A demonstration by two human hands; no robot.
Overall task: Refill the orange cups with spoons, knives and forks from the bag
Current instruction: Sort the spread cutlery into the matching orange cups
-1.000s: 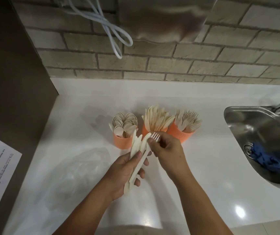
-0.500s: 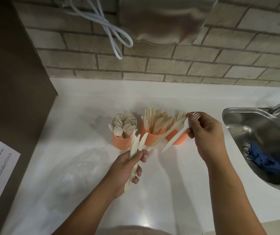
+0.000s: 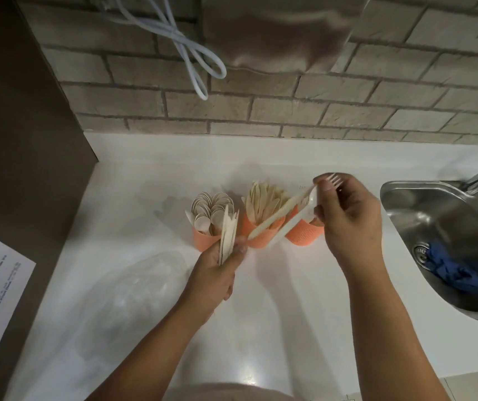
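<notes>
Our right grip [image 3: 347, 224] is closed on two forks [image 3: 260, 227]. We pinch them near the prongs, and the handles point down and to the left. A moment ago this grip was pulling them out of the bunch [image 3: 227, 233] in our left grip [image 3: 217, 273]. Now it has gone across to the fork cup [image 3: 304, 235], the right one in the row of three near the back edge of the surface.

The forks are just above that cup, not in it yet. We think we need to tip the handles down next so they slide in.

Our left grip is closed around the rest of the bunch, just in front of the spoon cup [image 3: 203, 238] and the knife cup [image 3: 260, 241]. The clear bag [image 3: 133, 285] lies flat near the left edge.
</notes>
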